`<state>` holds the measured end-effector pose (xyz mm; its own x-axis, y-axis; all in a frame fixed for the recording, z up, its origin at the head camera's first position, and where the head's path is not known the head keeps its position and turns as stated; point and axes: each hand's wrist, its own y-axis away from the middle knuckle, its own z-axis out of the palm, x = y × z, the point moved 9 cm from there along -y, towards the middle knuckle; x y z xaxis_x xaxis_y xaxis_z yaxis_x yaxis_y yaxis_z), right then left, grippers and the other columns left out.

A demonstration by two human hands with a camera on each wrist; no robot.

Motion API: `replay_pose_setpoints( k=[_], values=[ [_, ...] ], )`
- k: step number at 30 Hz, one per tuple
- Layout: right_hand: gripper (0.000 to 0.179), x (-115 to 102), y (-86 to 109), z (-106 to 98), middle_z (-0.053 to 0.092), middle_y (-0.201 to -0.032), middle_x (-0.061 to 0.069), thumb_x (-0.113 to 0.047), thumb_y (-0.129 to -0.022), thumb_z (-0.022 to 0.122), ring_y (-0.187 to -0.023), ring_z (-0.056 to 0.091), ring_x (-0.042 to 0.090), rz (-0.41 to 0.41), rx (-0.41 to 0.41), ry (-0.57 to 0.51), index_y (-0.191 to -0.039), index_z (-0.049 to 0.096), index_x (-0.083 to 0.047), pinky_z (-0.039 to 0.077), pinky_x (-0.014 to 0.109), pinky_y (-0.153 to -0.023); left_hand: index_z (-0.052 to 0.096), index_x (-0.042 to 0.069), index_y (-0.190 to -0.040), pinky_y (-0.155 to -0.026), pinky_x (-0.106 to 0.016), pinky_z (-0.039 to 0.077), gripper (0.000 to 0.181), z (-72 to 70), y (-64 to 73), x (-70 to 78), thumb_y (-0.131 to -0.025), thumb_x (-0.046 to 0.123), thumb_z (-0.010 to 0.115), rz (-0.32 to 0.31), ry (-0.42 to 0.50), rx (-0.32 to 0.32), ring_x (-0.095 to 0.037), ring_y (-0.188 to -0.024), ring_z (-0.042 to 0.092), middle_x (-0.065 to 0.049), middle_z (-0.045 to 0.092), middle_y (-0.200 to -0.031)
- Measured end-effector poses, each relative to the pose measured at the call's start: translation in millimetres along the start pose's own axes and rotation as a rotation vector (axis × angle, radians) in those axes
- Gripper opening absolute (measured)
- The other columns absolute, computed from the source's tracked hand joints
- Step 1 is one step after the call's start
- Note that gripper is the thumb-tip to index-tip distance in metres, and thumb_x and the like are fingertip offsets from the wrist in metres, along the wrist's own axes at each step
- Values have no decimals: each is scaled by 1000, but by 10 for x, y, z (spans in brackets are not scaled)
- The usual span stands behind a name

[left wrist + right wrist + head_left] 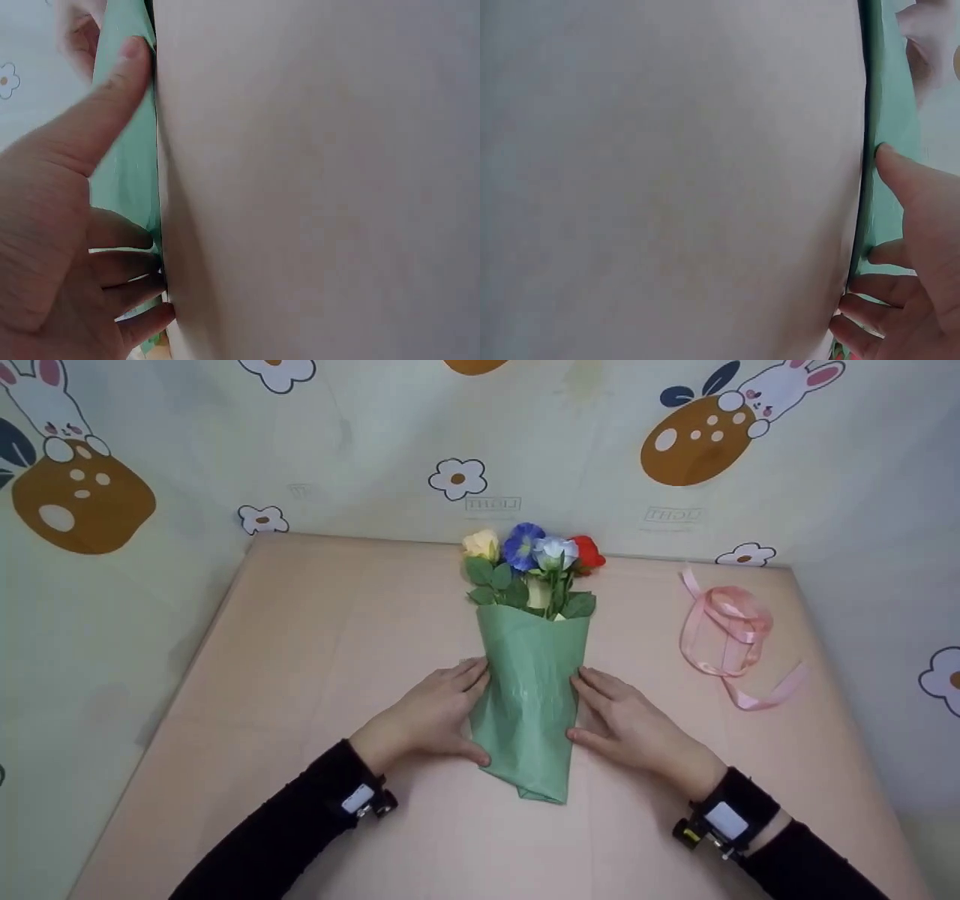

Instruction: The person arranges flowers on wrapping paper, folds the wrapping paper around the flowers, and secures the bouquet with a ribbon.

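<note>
A bouquet wrapped in green paper (pixel 531 697) lies flat in the middle of the table. From its top emerge a cream flower (pixel 481 544), a blue flower (pixel 523 547), a pale blue flower (pixel 556 553) and a red flower (pixel 589 555), with green leaves. Along the wrap's left edge rests my left hand (pixel 442 709), thumb near the lower corner. My right hand (pixel 626 720) touches the opposite edge with fingertips and thumb. Both wrist views show the fingers spread along the green paper (pixel 124 169), close to the tabletop. Stems inside the wrap are hidden.
A loosely coiled pink ribbon (pixel 727 630) lies on the right side of the table (pixel 300 660). Behind the table's far edge hangs a patterned cloth (pixel 375 450) with rabbits and flowers. Each wrist carries a strapped camera.
</note>
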<state>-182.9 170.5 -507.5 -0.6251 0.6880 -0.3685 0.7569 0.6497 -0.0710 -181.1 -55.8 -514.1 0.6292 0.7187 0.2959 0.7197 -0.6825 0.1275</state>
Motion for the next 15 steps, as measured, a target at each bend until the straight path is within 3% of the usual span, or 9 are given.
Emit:
replay_pose_setpoints(
  k=[5, 9, 15],
  values=[
    [82, 1, -18, 7, 44, -166, 31, -47, -104, 76, -153, 43, 50, 16, -28, 8, -159, 49, 7, 38, 63, -123, 34, -12, -164, -129, -59, 29, 130, 54, -86, 75, -84, 80, 78, 13, -53, -43, -41, -165, 23, -31, 25, -175],
    [82, 13, -26, -10, 43, -167, 29, -48, -104, 75, -154, 42, 49, 29, -53, -4, -160, 49, 5, 37, 62, -124, 34, -12, -164, -129, -60, 28, 130, 49, -77, 54, -84, 81, 77, -4, -58, -59, -42, -165, 22, -31, 23, -175],
    [79, 133, 2, -165, 46, -166, 27, -46, -105, 75, -153, 45, 46, 77, -36, -17, -160, 50, 4, 37, 60, -124, 38, -15, -160, -130, -59, 27, 118, -184, -15, -15, -93, 75, 73, -48, 31, -2, -47, -162, 26, -35, 23, -173]
  ],
)
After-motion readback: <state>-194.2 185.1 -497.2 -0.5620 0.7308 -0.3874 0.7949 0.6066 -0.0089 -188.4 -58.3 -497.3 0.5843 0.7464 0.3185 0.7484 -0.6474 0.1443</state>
